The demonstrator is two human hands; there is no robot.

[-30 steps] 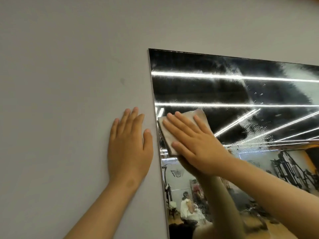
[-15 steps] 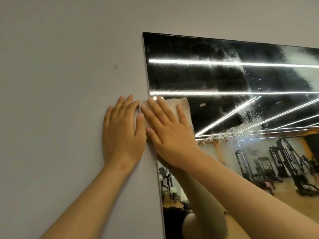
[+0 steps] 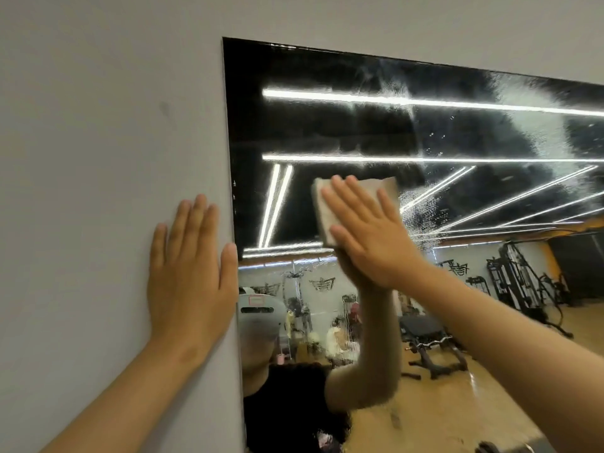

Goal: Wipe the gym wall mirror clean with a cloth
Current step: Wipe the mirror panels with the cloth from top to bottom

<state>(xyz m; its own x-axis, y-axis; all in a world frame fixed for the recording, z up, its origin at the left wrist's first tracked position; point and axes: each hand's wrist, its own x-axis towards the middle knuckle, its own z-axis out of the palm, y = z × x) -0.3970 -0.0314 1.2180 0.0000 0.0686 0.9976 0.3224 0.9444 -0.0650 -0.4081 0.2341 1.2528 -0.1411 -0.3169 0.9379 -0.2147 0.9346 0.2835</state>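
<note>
The right hand [image 3: 369, 237] lies flat on the cloth [image 3: 319, 207], its 4 fingers and thumb straight and spread, pressing it against the mirror [image 3: 294, 125] rather than clutching it. The folded cloth sits under the fingers and palm, its left and top edges showing past the fingertips, below the mirror's top left corner. The left hand [image 3: 189, 279] rests flat on the wall [image 3: 98, 158], fingers straight, holding nothing, thumb at the mirror's left edge. A pale speckled film, perhaps spray, covers the mirror's upper right.
</note>
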